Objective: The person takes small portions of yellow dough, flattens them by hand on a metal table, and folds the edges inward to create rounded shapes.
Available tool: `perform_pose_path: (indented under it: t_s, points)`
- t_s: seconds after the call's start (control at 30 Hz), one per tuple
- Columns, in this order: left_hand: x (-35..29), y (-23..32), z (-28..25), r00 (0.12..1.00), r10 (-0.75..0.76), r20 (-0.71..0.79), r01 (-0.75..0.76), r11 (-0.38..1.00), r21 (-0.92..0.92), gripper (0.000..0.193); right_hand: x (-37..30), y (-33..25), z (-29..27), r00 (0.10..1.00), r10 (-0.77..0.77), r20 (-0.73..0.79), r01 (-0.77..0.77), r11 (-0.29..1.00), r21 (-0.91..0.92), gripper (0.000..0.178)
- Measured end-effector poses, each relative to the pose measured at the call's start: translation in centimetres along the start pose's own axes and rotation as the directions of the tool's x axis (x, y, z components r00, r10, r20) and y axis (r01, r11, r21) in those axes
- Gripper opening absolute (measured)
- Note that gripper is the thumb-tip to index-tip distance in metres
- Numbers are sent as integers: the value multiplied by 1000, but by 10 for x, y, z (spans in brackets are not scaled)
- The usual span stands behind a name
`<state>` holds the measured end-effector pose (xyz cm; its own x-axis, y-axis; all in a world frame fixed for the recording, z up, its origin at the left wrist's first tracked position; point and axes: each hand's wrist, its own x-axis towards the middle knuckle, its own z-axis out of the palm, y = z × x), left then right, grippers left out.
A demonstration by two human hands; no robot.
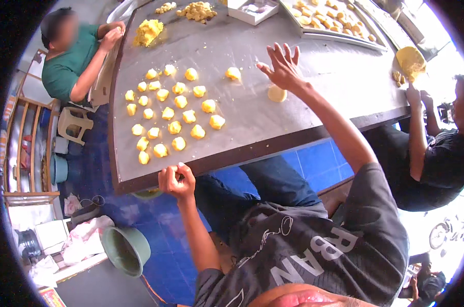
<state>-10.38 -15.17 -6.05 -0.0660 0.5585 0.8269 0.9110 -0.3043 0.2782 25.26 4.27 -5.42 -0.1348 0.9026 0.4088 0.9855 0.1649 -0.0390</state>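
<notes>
My right hand [284, 69] is spread open above the metal-topped table, fingers apart and holding nothing. Just beneath its wrist side lies a round, flattened pale dough disc [277, 93]. To the left of that hand sits a single yellow dough lump [233, 73]. Loose rows of several yellow dough balls [180, 102] cover the left part of the table. My left hand [177, 180] is curled closed by the near table edge, below the closest dough balls; no object shows in its fingers.
At the far edge are a crumbly yellow dough heap [149, 33], a pile of pale pieces [197, 11], a white box [252, 11] and a tray of dough pieces [339, 25]. Co-workers stand left [63, 71] and right [421, 148]. A green bucket [142, 248] is below left.
</notes>
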Motion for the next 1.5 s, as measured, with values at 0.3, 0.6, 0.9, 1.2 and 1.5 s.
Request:
perform_pose_path:
  t_s: [0.3, 0.6, 0.9, 1.2, 1.5]
  points:
    - [-6, -3, 2, 999, -44, -1, 44, 999, 23, 30, -2, -25, -7, 984, -179, 3, 179, 982, -54, 74]
    - [-3, 0, 1, 1000, -22, 17, 22, 1000, 18, 30, 0, -29, -3, 985, -173, -5, 173, 985, 11, 74]
    - [-2, 1, 2, 999, -39, 6, 39, 999, 1, 28, -4, -23, -5, 991, -131, -31, 131, 991, 7, 75]
    - [-3, 5, 6, 998, -58, 32, 59, 998, -15, 29, -2, 3, 6, 988, -157, -3, 156, 987, -47, 77]
    - [-4, -1, 0, 1000, -17, 14, 17, 1000, 9, 28, -35, 27, -28, 850, -426, 311, 264, 855, 447, 33]
